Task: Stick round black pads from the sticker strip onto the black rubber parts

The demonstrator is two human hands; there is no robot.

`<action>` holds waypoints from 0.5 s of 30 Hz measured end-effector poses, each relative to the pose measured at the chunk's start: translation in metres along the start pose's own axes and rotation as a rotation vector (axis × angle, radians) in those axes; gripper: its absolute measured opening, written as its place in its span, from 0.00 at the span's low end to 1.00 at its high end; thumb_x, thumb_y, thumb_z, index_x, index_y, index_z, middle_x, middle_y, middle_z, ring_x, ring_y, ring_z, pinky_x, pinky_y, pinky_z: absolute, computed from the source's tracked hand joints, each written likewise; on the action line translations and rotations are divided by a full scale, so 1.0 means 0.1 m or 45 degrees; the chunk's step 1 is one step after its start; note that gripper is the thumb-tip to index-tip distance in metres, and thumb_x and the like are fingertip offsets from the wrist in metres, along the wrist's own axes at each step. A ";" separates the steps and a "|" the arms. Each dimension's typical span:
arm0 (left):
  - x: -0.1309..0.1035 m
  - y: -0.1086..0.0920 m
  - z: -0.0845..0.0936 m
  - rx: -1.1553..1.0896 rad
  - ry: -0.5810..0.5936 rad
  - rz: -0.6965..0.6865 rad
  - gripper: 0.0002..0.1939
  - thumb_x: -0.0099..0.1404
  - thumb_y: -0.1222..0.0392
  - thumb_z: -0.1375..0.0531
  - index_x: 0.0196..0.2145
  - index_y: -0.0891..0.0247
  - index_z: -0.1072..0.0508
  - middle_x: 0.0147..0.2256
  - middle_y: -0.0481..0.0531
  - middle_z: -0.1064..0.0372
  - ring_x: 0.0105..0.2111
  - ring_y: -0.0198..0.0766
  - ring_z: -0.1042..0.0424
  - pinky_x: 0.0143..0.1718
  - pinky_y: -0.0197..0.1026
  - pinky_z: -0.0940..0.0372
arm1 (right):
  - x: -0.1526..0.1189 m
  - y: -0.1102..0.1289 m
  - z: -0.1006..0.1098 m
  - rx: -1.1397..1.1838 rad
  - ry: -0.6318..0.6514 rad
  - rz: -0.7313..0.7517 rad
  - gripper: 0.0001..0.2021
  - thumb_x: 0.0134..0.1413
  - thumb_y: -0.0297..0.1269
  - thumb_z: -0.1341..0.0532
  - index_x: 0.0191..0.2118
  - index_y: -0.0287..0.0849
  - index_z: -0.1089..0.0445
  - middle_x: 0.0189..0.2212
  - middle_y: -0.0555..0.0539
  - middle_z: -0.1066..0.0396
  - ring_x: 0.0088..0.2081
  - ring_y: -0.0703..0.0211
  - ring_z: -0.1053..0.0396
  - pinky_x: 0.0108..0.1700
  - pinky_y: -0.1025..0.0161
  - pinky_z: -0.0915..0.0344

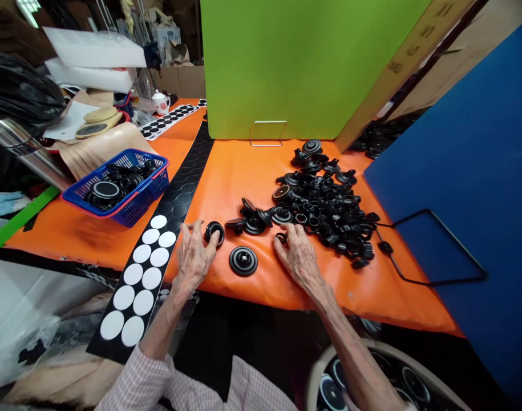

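Note:
My left hand (194,252) is closed on a small round black plastic disc (214,228), its thumb against the near side. Between the hands, a larger black disc (244,254) with grey rings and a raised centre lies flat on the orange tabletop. Thumb and fingers of my right hand (298,251) are pinched around a small black ring-shaped piece (280,236), partly hidden by them. Beyond the hands sits a small cluster of black discs (254,220). To the right spreads a heap of black plastic nuts and discs (324,205).
A black strip with white round stickers (142,273) runs along the left. Past it stands a blue basket (143,196) of black parts. A green panel (286,68) and a blue panel (461,154) border the orange table (226,165). A bucket (314,382) of discs is below right.

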State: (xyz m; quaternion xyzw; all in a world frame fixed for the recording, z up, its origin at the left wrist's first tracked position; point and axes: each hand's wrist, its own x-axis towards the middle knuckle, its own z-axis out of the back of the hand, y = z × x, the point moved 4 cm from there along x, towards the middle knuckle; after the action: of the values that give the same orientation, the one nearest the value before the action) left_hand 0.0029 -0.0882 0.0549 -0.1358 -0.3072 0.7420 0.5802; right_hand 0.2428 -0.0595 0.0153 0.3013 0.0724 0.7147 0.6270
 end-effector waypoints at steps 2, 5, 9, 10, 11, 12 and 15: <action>-0.16 -0.10 0.03 0.055 -0.082 -0.076 0.18 0.65 0.50 0.44 0.46 0.64 0.30 0.45 0.59 0.37 0.36 0.42 0.30 0.35 0.43 0.33 | -0.15 0.02 0.03 0.045 0.038 0.075 0.12 0.58 0.36 0.48 0.45 0.42 0.34 0.38 0.42 0.35 0.37 0.52 0.33 0.38 0.56 0.33; -0.37 -0.26 -0.17 0.016 0.145 -0.286 0.16 0.65 0.50 0.43 0.47 0.60 0.29 0.43 0.56 0.36 0.38 0.42 0.30 0.37 0.41 0.33 | -0.34 0.05 0.09 0.114 0.073 0.133 0.08 0.58 0.35 0.48 0.41 0.43 0.33 0.36 0.43 0.35 0.37 0.52 0.32 0.40 0.55 0.32; -0.51 -0.31 -0.41 0.053 0.270 -0.388 0.15 0.64 0.56 0.42 0.48 0.60 0.28 0.46 0.59 0.38 0.47 0.49 0.36 0.46 0.49 0.34 | -0.53 0.21 0.20 0.272 0.004 0.064 0.08 0.61 0.37 0.47 0.43 0.43 0.34 0.35 0.44 0.32 0.36 0.53 0.31 0.40 0.55 0.30; -0.52 -0.31 -0.44 0.036 0.282 -0.404 0.14 0.64 0.59 0.42 0.47 0.60 0.28 0.45 0.59 0.38 0.47 0.50 0.37 0.48 0.52 0.35 | -0.58 0.28 0.22 0.339 -0.012 0.029 0.08 0.61 0.37 0.46 0.43 0.43 0.34 0.34 0.44 0.31 0.35 0.54 0.30 0.39 0.56 0.30; -0.54 -0.32 -0.46 -0.003 0.296 -0.418 0.13 0.64 0.61 0.43 0.47 0.61 0.28 0.45 0.59 0.37 0.46 0.49 0.37 0.49 0.53 0.36 | -0.63 0.35 0.23 0.411 -0.020 -0.004 0.08 0.61 0.38 0.45 0.44 0.44 0.34 0.35 0.45 0.30 0.34 0.56 0.30 0.38 0.57 0.29; -0.55 -0.33 -0.46 -0.069 0.315 -0.419 0.15 0.63 0.63 0.43 0.47 0.61 0.28 0.43 0.59 0.37 0.46 0.49 0.37 0.50 0.54 0.36 | -0.68 0.43 0.23 0.481 -0.024 -0.033 0.09 0.62 0.38 0.45 0.45 0.44 0.34 0.36 0.45 0.29 0.34 0.56 0.29 0.38 0.57 0.28; -0.56 -0.31 -0.43 -0.405 0.389 -0.271 0.25 0.56 0.68 0.40 0.52 0.60 0.33 0.42 0.55 0.37 0.44 0.45 0.34 0.51 0.54 0.36 | -0.81 0.60 0.18 0.650 -0.032 -0.108 0.10 0.61 0.38 0.43 0.47 0.45 0.34 0.39 0.44 0.27 0.38 0.55 0.27 0.42 0.55 0.27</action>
State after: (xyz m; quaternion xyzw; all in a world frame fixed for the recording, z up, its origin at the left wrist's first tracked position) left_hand 0.0669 -0.1244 0.0320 -0.3028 -0.3413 0.5900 0.6661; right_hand 0.2041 -0.1525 0.0313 0.4553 0.2553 0.6426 0.5609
